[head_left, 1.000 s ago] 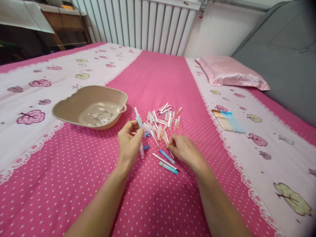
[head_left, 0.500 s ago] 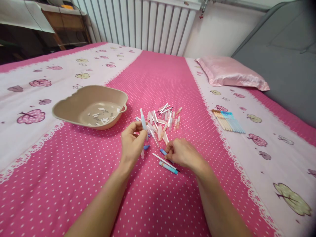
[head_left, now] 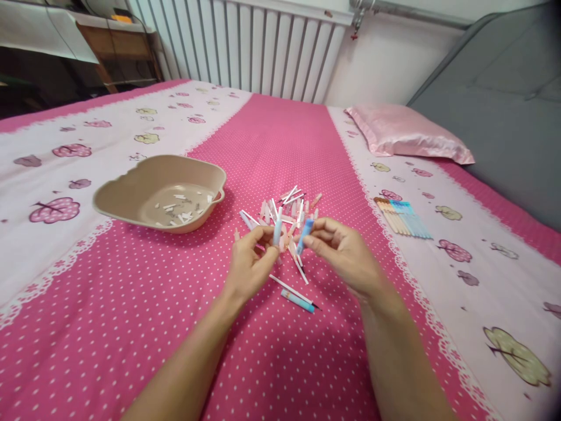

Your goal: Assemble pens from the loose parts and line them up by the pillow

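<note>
Blue barrel [head_left: 305, 234]: pinched at the fingertips of the right hand [head_left: 346, 254] and held off the sheet, to the right of the bowl [head_left: 131, 175]. The long axis is tilted, with the upper end leaned slightly away from the bowl and the lower end angled back toward it.
Pale tube [head_left: 277, 231]: gripped between thumb and fingers of the left hand [head_left: 252, 263], between the bowl and the blue barrel. The axis is near upright, one end up. A small gap to the barrel is seen.
Pile of pen parts [head_left: 287, 210]: spread on the sheet right of the bowl, just beyond the held pieces, axes scattered every way.
Loose pen [head_left: 298, 300], white refill [head_left: 289, 286]: laid flat, right of the bowl and nearer the wearer. Both axes are diagonal, the ends away from the bowl lying nearer the wearer.
Bowl: beige and shallow, with small white bits [head_left: 179, 207] seen inside.
Row of pens [head_left: 403, 216]: laid side by side well right of the bowl, tan ones on the bowl side, blue ones on the far side.
Surface: bedsheet [head_left: 284, 134], a pink dotted centre band flanked by pale tree-print bands with lace borders.
Room: radiator [head_left: 263, 47] beyond the bowl, pillow [head_left: 407, 131] and grey headboard [head_left: 495, 99] far right of it, wooden furniture [head_left: 118, 49] beyond it to the left.
Open room: wide stretches of dotted sheet are seen on the bowl's near side and on its far side, up to the bed edge by the radiator.
</note>
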Demonstrator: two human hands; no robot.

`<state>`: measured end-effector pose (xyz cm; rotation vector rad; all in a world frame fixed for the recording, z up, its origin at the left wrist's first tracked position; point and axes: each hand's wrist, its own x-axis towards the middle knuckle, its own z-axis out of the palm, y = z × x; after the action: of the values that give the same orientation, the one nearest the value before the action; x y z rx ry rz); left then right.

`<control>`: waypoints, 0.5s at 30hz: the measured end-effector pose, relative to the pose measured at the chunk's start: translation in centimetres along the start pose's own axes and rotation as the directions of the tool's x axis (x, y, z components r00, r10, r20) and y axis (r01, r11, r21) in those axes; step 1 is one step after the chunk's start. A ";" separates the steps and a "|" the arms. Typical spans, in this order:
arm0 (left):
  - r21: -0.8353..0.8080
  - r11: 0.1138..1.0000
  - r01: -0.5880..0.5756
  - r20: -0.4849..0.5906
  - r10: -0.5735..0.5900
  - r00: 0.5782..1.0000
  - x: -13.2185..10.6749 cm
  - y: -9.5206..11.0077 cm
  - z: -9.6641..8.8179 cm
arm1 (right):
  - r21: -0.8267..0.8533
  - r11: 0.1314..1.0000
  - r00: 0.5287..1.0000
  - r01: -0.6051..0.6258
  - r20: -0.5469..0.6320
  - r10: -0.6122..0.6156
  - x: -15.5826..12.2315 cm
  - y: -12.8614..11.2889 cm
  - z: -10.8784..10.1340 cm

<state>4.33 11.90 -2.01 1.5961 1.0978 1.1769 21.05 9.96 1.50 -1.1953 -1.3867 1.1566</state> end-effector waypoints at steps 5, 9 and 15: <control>0.096 0.995 -0.041 0.123 0.029 0.992 -0.4 0.2 0.3 | 0.038 0.971 0.910 0.236 -0.358 -0.207 0.1 -0.2 -0.2; 0.118 0.991 -0.067 0.202 0.042 0.978 -0.5 0.4 0.5 | -0.007 0.957 0.860 0.290 -0.437 -0.264 0.2 -0.3 -0.3; 0.126 0.988 -0.091 0.275 0.053 0.960 -0.6 0.6 0.6 | -0.031 0.958 0.861 0.285 -0.431 -0.270 0.2 -0.3 -0.3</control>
<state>4.91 11.07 -1.73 1.8559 0.9652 0.9099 21.29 10.19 1.81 -1.1008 -1.1435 0.6571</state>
